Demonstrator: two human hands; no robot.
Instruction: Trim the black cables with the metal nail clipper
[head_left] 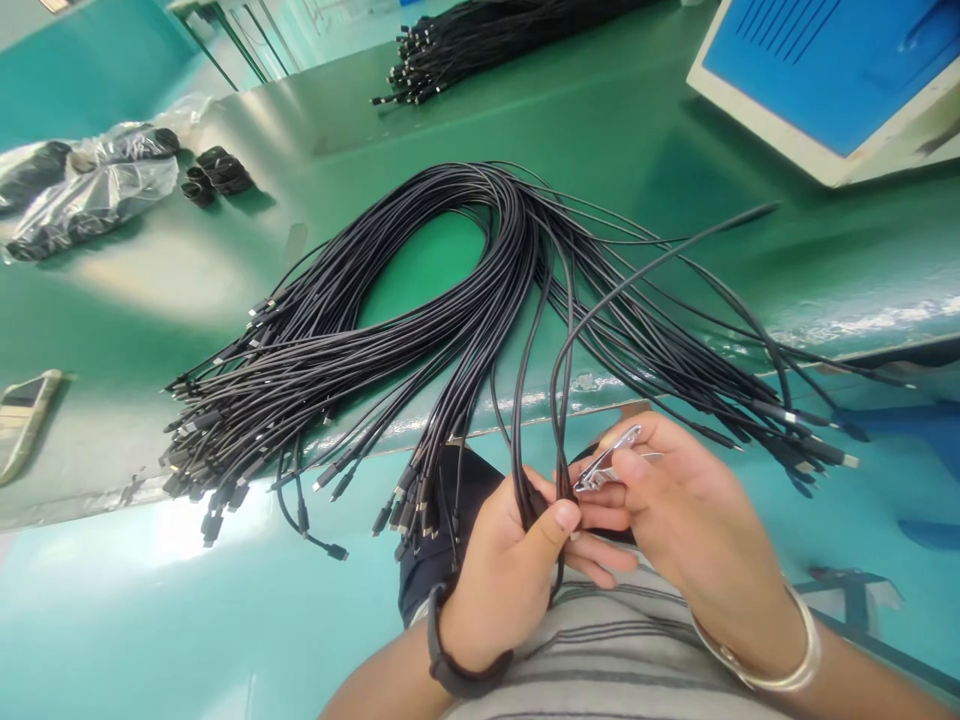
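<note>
My left hand [517,560] is closed around a few black cables [559,420], its thumb pressing on them near their ends. In my right hand [675,510] is a silver nail clipper [609,458], pinched between thumb and fingers. The clipper's jaws point at the cables beside my left thumb; whether they touch is too small to tell. Those cables run up to a large looped bundle of black cables [450,310] with small metal-tipped plugs. Part of the bundle fans out to the right, ending in more plugs [802,430]. The held cable ends are partly hidden by my fingers.
The green table [300,150] ends just beyond my hands. Another cable bundle [465,55] lies at the back. A blue and white box [817,75] stands at the far right. Plastic-wrapped coils [97,185], small black coils [217,175] and a phone [28,420] lie left.
</note>
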